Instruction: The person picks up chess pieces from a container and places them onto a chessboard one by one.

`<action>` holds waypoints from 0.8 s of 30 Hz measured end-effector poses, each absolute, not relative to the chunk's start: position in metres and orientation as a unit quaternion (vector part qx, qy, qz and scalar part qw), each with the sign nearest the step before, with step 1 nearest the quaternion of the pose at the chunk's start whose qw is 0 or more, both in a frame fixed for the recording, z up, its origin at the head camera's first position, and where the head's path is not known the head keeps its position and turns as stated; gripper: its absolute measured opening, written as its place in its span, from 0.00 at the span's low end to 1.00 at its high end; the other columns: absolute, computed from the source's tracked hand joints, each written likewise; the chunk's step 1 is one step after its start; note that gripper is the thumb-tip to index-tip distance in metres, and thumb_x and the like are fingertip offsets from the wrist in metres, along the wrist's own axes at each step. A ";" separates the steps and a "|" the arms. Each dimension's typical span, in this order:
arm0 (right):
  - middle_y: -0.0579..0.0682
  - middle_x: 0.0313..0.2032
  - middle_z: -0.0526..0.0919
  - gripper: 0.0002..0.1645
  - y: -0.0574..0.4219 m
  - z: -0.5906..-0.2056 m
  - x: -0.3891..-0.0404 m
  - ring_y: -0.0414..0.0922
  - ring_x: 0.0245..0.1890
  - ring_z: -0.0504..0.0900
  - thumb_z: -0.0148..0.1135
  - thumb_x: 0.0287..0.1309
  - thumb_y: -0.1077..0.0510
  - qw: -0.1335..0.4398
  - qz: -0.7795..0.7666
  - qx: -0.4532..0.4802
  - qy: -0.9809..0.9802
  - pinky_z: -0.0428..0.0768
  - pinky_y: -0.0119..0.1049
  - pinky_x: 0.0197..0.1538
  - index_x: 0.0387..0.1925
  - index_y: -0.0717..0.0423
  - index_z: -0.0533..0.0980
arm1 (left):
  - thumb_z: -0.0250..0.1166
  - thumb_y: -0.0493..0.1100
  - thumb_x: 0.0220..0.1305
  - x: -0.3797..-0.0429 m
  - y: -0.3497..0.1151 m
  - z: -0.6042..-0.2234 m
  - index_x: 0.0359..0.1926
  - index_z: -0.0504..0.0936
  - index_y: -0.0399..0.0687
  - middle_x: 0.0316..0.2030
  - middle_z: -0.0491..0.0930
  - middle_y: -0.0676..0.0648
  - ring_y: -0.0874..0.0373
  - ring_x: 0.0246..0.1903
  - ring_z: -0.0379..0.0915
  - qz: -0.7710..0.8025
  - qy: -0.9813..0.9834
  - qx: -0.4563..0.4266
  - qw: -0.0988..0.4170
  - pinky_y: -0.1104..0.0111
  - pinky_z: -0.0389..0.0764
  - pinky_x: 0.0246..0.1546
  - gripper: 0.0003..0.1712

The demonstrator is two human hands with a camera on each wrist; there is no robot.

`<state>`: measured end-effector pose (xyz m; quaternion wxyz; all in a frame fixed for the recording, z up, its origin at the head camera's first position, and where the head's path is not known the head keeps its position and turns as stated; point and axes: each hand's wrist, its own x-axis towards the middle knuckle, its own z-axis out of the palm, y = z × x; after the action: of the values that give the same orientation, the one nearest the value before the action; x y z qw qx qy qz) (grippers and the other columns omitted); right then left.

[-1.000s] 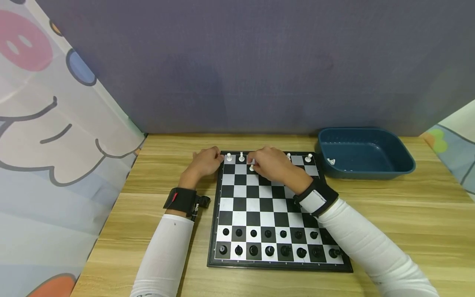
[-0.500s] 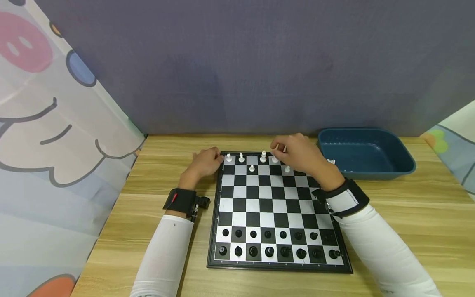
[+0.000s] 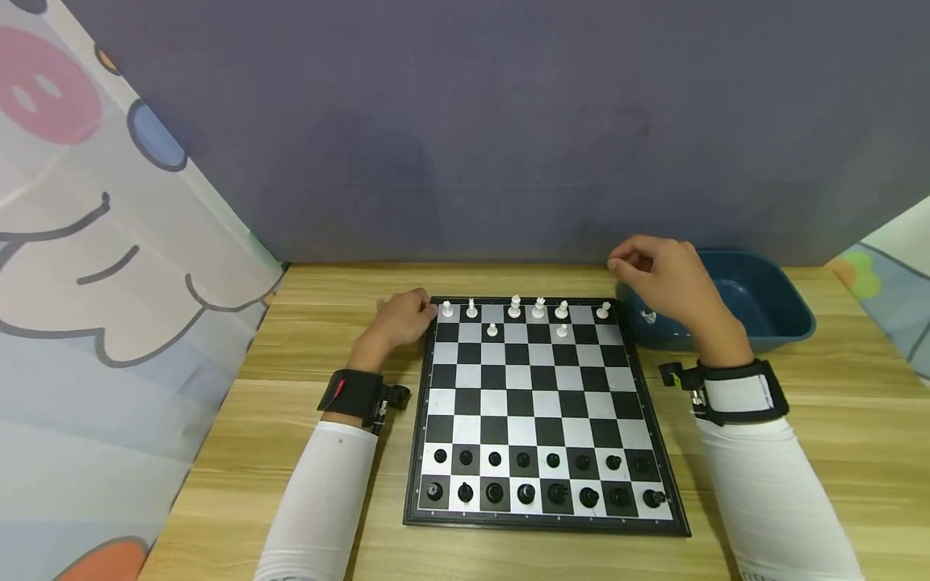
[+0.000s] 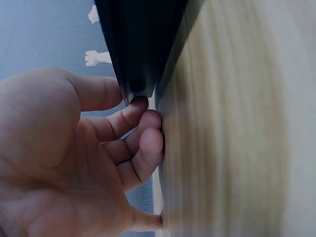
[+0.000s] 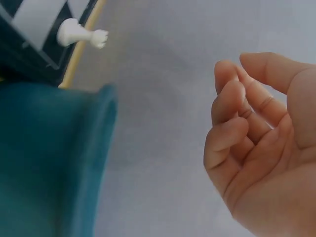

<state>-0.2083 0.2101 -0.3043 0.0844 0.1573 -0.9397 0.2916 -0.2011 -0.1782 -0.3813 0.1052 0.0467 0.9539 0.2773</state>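
A black-framed chessboard [image 3: 538, 387] lies on the table. My left hand [image 3: 403, 317] pinches its far left corner; in the left wrist view the thumb [image 4: 98, 92] and index finger [image 4: 128, 114] meet at the black edge. Several white chess pieces stand along the far row, among them a rook [image 3: 604, 311]. One white pawn [image 3: 492, 330] stands a row nearer on the left, another pawn [image 3: 562, 330] on the right. My right hand [image 3: 672, 278] hovers over the left part of a blue basin, fingers loosely bent, thumb apart from the index finger, with nothing visible between them.
The blue basin [image 3: 788, 319] stands beyond the board's right side, with small white pieces [image 3: 648, 316] inside at the left. Two rows of black chess pieces [image 3: 526, 493] fill the near side. A dark grey panel [image 3: 465, 145] rises behind the table.
My right hand has moved right, from the far row of the board to over the basin, uncovering the white pieces there. My left hand has stayed at the board's corner.
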 end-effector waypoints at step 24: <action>0.64 0.45 0.86 0.17 0.279 -0.336 -0.231 0.52 0.38 0.84 0.59 0.70 0.58 -0.163 0.185 0.149 -0.958 0.82 0.46 0.37 0.54 0.66 0.78 | 0.49 0.49 0.80 -0.203 -0.180 -0.383 0.35 0.69 0.48 0.25 0.66 0.50 0.48 0.37 0.73 0.273 0.955 0.050 0.109 0.27 0.36 0.74 0.15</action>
<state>-0.2308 0.2787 -0.3362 -0.1631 0.1494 -0.9576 0.1846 -0.2026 -0.1797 -0.3831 0.1088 0.0503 0.9546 0.2727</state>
